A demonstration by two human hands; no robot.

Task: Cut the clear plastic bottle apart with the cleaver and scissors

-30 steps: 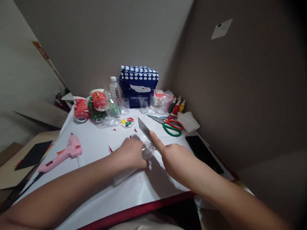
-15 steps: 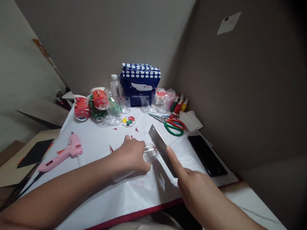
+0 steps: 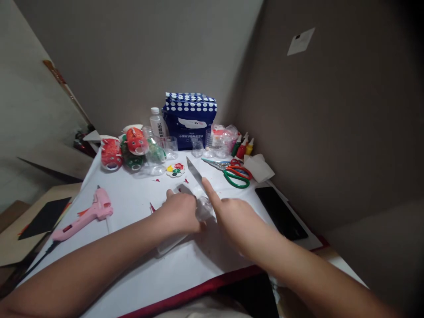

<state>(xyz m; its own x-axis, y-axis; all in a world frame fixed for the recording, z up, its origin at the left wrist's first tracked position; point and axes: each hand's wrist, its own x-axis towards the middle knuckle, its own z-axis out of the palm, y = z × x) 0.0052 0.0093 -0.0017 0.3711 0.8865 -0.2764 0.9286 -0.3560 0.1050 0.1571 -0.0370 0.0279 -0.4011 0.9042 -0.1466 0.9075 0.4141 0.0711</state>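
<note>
My left hand (image 3: 182, 212) is closed around a clear plastic bottle (image 3: 204, 208) lying on its side on the white cloth. One end of the bottle shows to the right of the fingers, the other below the wrist. My right hand (image 3: 236, 221) grips a knife (image 3: 194, 170) with a broad metal blade, its index finger stretched along the blade's back. The blade points away from me, over or against the bottle's right end; whether it touches the plastic I cannot tell. The knife's handle is hidden in the palm.
A pink glue gun (image 3: 86, 214) lies left. Behind stand red and green painted bottle figures (image 3: 111, 152), a blue packet (image 3: 190, 119) and paint bottles (image 3: 241, 148). A paint palette (image 3: 175, 170), scissors (image 3: 236, 176) and a black phone (image 3: 281, 213) lie around the hands.
My right hand has moved left and forward with the knife, so the blade now sits farther out by the bottle. My left hand stays on the bottle. The view has shifted slightly.
</note>
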